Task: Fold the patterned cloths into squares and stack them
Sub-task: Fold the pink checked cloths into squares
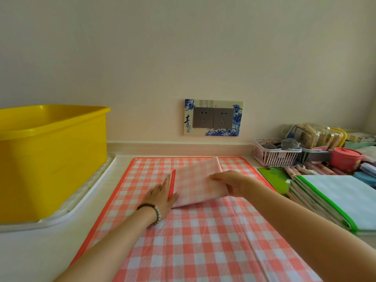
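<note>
A pink-and-white checked cloth (203,237) with an orange border lies spread on the counter. One part of it is turned over as a pale flap (197,184) with its underside up. My left hand (160,194) lies flat beside the flap's orange edge, fingers straight and thumb on the flap's near corner. My right hand (232,183) grips the flap's right side with curled fingers. A stack of folded cloths with green borders (337,200) sits at the right.
A yellow plastic tub (50,155) stands on a white tray (67,212) at the left. At the back right are a pink basket (274,155), a red lidded pot (345,159) and assorted clutter. A wall socket (213,118) is straight ahead.
</note>
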`<action>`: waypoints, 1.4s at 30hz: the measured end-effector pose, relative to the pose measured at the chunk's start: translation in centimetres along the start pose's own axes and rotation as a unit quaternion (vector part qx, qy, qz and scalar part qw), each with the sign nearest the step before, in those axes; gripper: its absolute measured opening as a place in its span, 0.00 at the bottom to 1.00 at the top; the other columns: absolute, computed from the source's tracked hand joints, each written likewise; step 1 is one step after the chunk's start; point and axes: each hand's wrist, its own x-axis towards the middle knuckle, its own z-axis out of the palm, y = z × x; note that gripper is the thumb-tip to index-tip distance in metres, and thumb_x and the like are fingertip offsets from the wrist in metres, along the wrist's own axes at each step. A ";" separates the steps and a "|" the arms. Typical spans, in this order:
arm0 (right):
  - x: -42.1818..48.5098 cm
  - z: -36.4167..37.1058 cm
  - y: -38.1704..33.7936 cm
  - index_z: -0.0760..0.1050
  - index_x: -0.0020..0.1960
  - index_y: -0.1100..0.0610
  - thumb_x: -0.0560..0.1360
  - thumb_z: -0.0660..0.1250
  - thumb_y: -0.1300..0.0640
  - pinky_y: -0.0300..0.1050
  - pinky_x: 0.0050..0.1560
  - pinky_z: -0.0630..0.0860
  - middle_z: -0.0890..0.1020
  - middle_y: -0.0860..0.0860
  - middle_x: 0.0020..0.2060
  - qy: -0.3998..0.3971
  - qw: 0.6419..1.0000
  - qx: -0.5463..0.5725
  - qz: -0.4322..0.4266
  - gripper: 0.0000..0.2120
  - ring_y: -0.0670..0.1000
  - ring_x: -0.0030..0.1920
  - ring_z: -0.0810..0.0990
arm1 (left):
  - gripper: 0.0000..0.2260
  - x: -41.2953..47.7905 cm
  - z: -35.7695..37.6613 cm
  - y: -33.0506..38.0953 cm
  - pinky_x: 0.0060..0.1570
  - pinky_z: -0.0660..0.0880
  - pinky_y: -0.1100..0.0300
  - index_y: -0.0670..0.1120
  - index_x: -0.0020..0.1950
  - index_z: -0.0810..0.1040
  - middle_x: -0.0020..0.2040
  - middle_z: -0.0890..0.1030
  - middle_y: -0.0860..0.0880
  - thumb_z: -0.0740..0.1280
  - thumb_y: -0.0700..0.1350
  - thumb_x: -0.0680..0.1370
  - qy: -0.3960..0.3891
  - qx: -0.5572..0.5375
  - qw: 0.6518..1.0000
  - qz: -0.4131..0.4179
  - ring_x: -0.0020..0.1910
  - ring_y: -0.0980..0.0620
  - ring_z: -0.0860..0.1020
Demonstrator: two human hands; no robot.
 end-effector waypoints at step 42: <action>-11.8 -33.9 5.3 0.73 0.67 0.48 0.70 0.71 0.45 0.53 0.68 0.69 0.75 0.52 0.63 0.247 0.949 -0.197 0.024 0.26 0.56 0.61 0.74 | 0.10 -0.6 7.4 31.4 0.26 0.76 0.65 0.41 0.50 0.77 0.42 0.81 0.47 0.70 0.46 0.74 -0.153 -0.552 0.820 0.008 0.33 0.55 0.80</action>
